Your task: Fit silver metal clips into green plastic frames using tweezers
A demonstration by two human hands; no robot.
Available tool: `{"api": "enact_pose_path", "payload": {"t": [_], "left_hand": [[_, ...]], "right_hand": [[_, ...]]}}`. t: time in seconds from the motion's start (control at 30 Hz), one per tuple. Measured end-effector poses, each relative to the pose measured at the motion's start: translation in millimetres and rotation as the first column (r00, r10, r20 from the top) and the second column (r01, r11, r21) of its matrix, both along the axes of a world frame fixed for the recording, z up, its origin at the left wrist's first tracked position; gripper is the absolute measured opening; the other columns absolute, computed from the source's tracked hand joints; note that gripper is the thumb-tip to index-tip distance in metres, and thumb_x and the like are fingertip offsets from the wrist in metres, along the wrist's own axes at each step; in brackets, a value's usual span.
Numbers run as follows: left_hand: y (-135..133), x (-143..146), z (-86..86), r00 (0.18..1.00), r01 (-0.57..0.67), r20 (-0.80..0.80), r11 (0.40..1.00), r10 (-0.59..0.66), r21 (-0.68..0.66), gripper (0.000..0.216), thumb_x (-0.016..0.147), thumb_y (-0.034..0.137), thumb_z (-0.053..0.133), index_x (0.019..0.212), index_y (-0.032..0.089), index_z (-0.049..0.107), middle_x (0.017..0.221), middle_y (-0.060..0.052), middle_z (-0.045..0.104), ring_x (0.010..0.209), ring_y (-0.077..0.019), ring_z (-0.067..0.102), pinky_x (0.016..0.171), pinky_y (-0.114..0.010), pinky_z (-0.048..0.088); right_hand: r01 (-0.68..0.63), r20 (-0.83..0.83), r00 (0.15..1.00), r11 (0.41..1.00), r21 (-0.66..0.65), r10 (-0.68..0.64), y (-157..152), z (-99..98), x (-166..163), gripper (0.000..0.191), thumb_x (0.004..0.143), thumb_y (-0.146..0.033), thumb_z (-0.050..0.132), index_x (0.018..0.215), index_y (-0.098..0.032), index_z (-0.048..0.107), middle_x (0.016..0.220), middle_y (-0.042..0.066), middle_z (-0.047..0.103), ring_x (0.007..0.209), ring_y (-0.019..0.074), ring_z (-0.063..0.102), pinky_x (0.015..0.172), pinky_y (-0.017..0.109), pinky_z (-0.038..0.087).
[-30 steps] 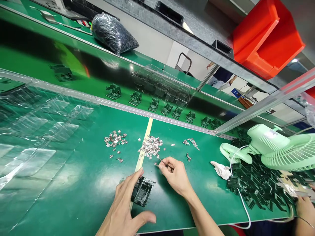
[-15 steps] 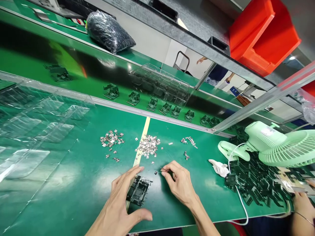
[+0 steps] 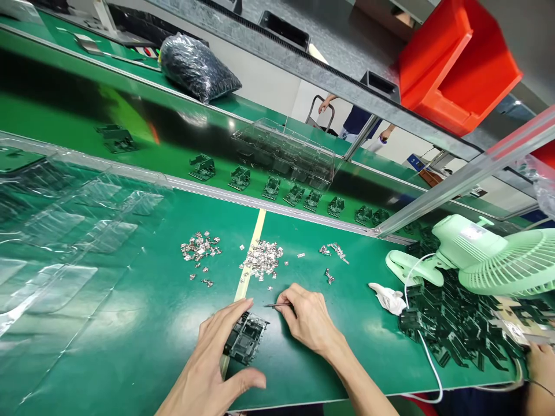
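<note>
My left hand (image 3: 212, 358) curves around the left side of a black plastic part (image 3: 248, 340), its thumb stretched well away from the fingers. That part lies on the green table, its open face with small slots turned up; the hand hides its left edge. Thumb and forefinger of my right hand (image 3: 309, 320) are pinched on a thin dark pointed piece (image 3: 274, 305), whose tip points left, just beyond the part's upper right corner. Too little of this piece shows to tell its kind. Beyond both hands lies a heap of small shiny metal pieces (image 3: 263, 258).
More metal pieces (image 3: 200, 247) lie to the left. Clear plastic trays (image 3: 69, 231) cover the table's left side. Several black parts (image 3: 272, 186) line the ledge behind. At right stand a green fan (image 3: 477, 254), a white cloth (image 3: 387, 297), a black parts heap (image 3: 459, 323) and another person's hand (image 3: 541, 361).
My right hand has shifted slightly left, and the thin dark piece now shows in its fingers. A small dark piece that lay before those fingers is out of sight. My left hand stays beside the part.
</note>
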State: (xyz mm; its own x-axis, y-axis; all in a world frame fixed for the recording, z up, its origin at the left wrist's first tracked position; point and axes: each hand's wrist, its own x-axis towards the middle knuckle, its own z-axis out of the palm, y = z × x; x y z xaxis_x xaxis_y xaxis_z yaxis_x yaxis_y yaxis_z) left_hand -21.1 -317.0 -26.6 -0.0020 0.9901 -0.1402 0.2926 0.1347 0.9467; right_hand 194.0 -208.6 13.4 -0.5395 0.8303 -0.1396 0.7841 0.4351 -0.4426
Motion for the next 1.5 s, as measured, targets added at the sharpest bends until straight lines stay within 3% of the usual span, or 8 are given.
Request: {"api": "enact_pose_path", "payload": {"t": [0.37,0.5,0.7,0.9,1.03,1.13,1.3,1.5], "left_hand": [[-2.2,-6.6,-6.8,0.991,0.065,-0.121,0.996,-0.057,0.06,0.08,0.084,0.058,0.076,0.154,0.045,0.04,0.157,-0.006,0.05,0.144,-0.0382,0.044,0.112,-0.058,0.048],[-1.9,-5.6,0.4,0.984,-0.008,-0.173,0.972,0.05,0.236,0.07,0.089,0.051,0.074,0.151,0.042,0.043,0.154,-0.007,0.053,0.144,-0.0367,0.045,0.112,-0.054,0.044],[-5.8,2.5,20.3,0.991,-0.012,-0.117,0.897,0.071,0.442,0.014,0.096,0.024,0.066,0.105,0.034,0.069,0.126,-0.003,0.068,0.139,-0.0298,0.048,0.109,-0.043,0.04],[-19.7,2.3,38.5,1.0,0.0,-0.005,0.93,0.002,0.367,0.018,0.096,0.028,0.062,0.082,0.03,0.074,0.108,-0.008,0.071,0.131,-0.0335,0.053,0.102,-0.043,0.05],[-24.5,-1.9,40.5,0.999,0.028,0.032,0.944,-0.04,0.328,0.025,0.097,0.033,0.06,0.076,0.03,0.074,0.105,-0.008,0.072,0.132,-0.0353,0.054,0.105,-0.046,0.049],[-19.6,-7.2,29.6,1.0,-0.012,0.024,0.952,0.005,0.305,0.012,0.093,0.042,0.069,0.1,0.033,0.074,0.128,-0.006,0.069,0.141,-0.0363,0.047,0.114,-0.051,0.045],[-5.7,-9.9,3.9,0.985,0.061,-0.167,0.985,-0.034,0.163,0.087,0.08,0.047,0.085,0.154,0.041,0.039,0.157,-0.008,0.05,0.147,-0.0359,0.045,0.117,-0.058,0.046],[-7.0,5.1,5.9,0.974,0.124,-0.216,0.963,-0.072,0.24,0.094,0.074,0.033,0.091,0.151,0.04,0.038,0.139,-0.005,0.059,0.124,-0.0259,0.065,0.102,-0.039,0.061]], "right_hand": [[-0.129,0.053,0.99,0.991,0.027,0.128,3.7,6.6,-0.6,0.015,0.102,-0.016,0.052,0.103,-0.025,0.064,0.102,0.0,0.065,0.078,0.0141,0.06,0.066,0.03,0.029],[0.0,-0.272,0.961,0.986,-0.164,-0.045,-6.1,10.2,-5.0,0.009,0.1,-0.02,0.056,0.092,-0.022,0.06,0.083,-0.003,0.059,0.069,0.0116,0.05,0.065,0.027,0.033],[0.036,-0.54,0.704,0.783,-0.621,-0.461,-54.4,34.2,-20.7,0.022,0.092,-0.038,0.072,0.083,-0.019,0.064,0.064,-0.006,0.045,0.057,0.0086,0.037,0.051,0.023,0.027],[-0.03,-0.486,0.605,0.592,-0.805,-0.631,-74.3,39.0,-21.7,0.03,0.071,-0.034,0.093,0.078,-0.016,0.07,0.066,-0.001,0.064,0.056,0.0078,0.05,0.055,0.021,0.037],[-0.231,-0.504,0.623,0.475,-0.849,-0.598,-75.6,30.8,-18.1,0.036,0.077,-0.044,0.089,0.078,-0.017,0.065,0.07,0.003,0.069,0.06,0.0112,0.061,0.062,0.024,0.046],[-0.214,-0.577,0.623,0.594,-0.775,-0.528,-74.8,28.8,-19.1,0.033,0.091,-0.047,0.075,0.084,-0.017,0.063,0.075,0.003,0.069,0.066,0.0126,0.062,0.066,0.025,0.046],[0.087,-0.565,0.774,0.931,-0.356,-0.288,-69.0,33.1,-22.8,0.019,0.106,-0.03,0.049,0.094,-0.021,0.059,0.094,0.003,0.063,0.086,0.0153,0.059,0.079,0.029,0.044],[0.128,-0.519,0.823,0.966,-0.227,-0.231,-72.1,28.3,-25.4,0.014,0.105,-0.023,0.045,0.095,-0.023,0.053,0.106,0.004,0.058,0.093,0.0166,0.06,0.079,0.03,0.046]]}}
